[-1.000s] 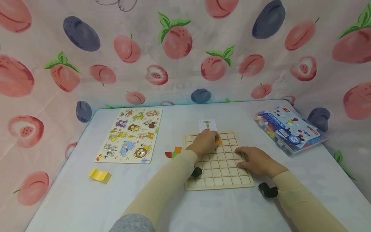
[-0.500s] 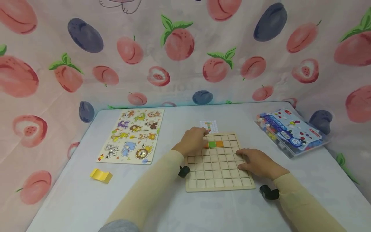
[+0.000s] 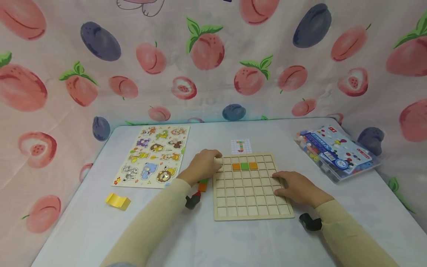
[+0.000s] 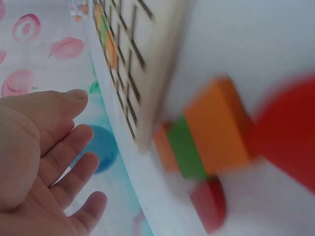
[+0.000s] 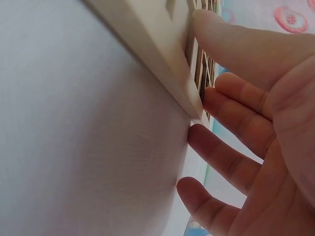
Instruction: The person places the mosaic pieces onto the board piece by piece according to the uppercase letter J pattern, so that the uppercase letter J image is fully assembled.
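A wooden grid board [image 3: 251, 202] lies in the middle of the table. In one of its upper rows sit an orange block [image 3: 236, 167], a green block [image 3: 245, 166] and another orange block [image 3: 253, 165]. My left hand [image 3: 202, 163], fingers relaxed and holding nothing, hovers by the board's left edge. Beneath it, partly hidden in the head view, is a small group of loose blocks; the left wrist view shows an orange block [image 4: 216, 128], a green block [image 4: 186, 147] and red pieces [image 4: 209, 204]. My right hand [image 3: 298, 187] rests its fingers on the board's right edge.
A small printed pattern card [image 3: 241, 146] lies just behind the board. An animal puzzle board [image 3: 151, 155] is at the back left, with a yellow wavy block [image 3: 118, 201] in front of it. A clear plastic case of beads [image 3: 337, 152] sits at the back right.
My left hand has let go of the orange block on the board's row and moved left, off the board, to above the loose blocks. My right hand stays at the right edge.
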`<state>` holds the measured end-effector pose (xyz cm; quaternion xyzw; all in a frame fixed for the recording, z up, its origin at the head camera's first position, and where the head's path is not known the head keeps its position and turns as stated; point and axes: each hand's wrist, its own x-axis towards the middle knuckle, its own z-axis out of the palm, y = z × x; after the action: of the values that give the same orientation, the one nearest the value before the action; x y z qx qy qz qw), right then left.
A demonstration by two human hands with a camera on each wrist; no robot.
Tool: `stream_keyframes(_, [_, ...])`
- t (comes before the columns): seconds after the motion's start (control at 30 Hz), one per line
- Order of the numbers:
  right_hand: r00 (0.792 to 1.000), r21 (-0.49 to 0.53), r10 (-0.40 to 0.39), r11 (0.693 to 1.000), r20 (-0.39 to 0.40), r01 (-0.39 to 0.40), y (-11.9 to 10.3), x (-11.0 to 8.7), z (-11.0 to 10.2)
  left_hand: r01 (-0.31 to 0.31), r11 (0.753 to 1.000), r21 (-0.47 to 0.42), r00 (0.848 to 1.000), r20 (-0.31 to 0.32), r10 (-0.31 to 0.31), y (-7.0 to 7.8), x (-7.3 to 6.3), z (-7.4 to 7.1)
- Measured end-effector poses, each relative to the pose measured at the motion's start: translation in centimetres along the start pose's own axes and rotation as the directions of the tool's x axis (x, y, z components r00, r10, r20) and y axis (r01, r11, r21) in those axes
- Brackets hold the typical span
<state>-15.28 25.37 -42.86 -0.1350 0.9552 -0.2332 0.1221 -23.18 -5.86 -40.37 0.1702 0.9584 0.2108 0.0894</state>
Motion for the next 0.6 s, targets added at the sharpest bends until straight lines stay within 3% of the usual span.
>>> stream_keyframes(0.33, [1.0, 0.011, 0.016, 1.0, 0.013, -0.016, -0.2, 0.0, 0.0, 0.062, 0.998, -0.025, 0.998, 0.036, -0.061, -2.4, -1.1, -0.5])
stream_keyframes(0.6, [1.0, -0.003, -0.006, 1.0, 0.003, 0.006, 0.0, 0.0, 0.0, 0.025, 1.0, 0.0, 0.998, 0.055, -0.025, -3.6, -1.7, -0.2])
